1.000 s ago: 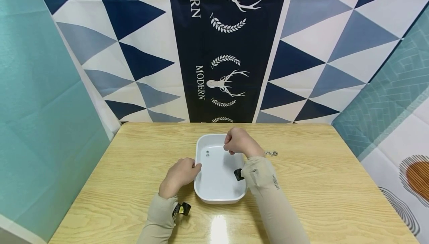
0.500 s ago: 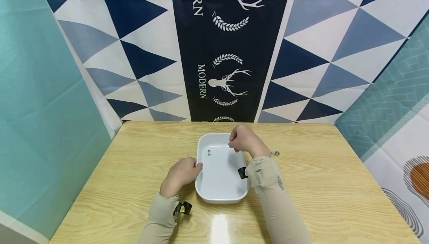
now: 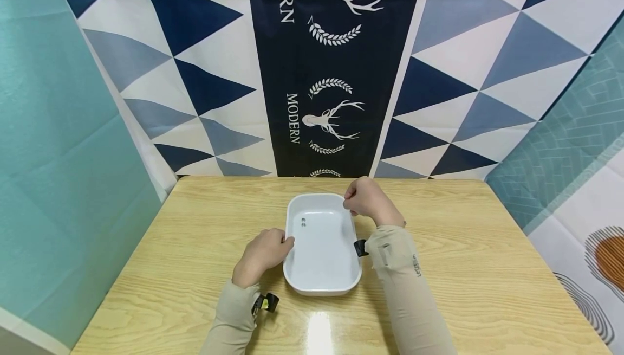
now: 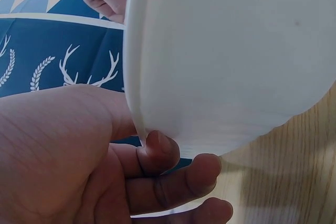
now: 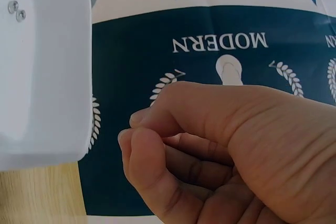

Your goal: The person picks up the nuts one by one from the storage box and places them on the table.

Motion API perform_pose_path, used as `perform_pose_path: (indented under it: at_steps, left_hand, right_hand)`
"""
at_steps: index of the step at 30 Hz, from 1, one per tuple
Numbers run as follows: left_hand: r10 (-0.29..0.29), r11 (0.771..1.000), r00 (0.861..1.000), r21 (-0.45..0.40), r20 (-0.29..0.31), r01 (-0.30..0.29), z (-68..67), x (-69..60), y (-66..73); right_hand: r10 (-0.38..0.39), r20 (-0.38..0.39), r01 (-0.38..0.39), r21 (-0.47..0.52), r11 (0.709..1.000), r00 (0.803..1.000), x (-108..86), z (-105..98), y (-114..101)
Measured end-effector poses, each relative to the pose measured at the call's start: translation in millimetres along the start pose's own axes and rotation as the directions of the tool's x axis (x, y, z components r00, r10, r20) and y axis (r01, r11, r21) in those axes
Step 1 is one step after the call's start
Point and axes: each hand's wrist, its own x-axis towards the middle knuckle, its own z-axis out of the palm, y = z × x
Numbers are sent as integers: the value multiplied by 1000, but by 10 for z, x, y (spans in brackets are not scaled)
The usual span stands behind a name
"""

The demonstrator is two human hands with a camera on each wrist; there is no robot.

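Observation:
A white rectangular tray sits on the table. My left hand grips its left rim, thumb inside; in the left wrist view, curled fingers lie against the outer wall. Two small silver pieces with holes, like nuts, lie in the tray near its far left. My right hand hovers at the tray's far right corner. In the right wrist view its fingers are curled, with thumb and index fingertips brought together; nothing shows between them, though a tiny piece could be hidden there.
The wooden table surrounds the tray. A patterned cloth hangs behind the table's far edge, and a teal sheet stands at the left. My right forearm mostly hides the table spot where silver pieces lay.
My right hand has moved right, from above the tray to its far right corner. Its wrist now covers the silver pieces on the table. My left hand stays on the rim.

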Motion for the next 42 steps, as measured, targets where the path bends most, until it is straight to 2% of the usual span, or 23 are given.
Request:
perform_pose_path:
  at_steps: [19, 42]
  left_hand:
    - [3, 1000, 1000, 0, -3, -3, 0, 11, -21]
    - [-2, 1000, 1000, -3, 1, 2, 6, 0, -3]
  right_hand:
    - [16, -29, -16, 11, 1000, 999, 49, -92, 193]
    - [64, -15, -64, -7, 998, 998, 95, -12, 437]
